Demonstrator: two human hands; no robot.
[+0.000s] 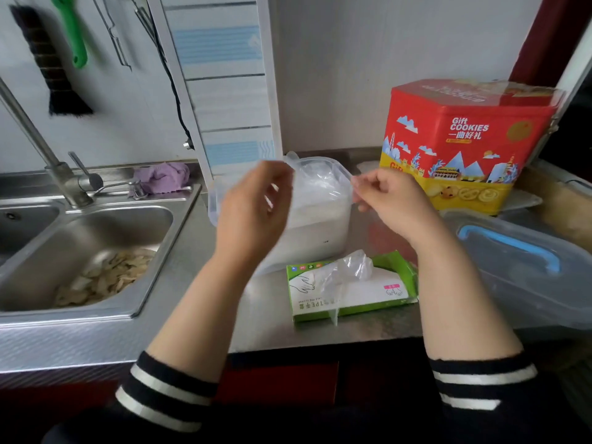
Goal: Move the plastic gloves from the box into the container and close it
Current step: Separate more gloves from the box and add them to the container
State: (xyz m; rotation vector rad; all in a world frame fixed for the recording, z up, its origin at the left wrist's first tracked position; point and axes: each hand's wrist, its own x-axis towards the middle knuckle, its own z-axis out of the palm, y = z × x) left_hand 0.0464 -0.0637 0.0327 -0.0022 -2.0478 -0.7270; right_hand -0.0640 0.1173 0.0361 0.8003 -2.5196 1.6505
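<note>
Both hands raised over the container [307, 219] at table centre: left hand [256, 206] blurred, grip indeterminate; right hand [387, 200] pinching clear film for loading; 1 glove [346, 274] protruding from the box [352, 290] just before the container, ready for pulling.

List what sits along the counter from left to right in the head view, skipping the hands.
Tap → sink → purple cloth → white container → cookie tin → clear lid with blue handle.
</note>
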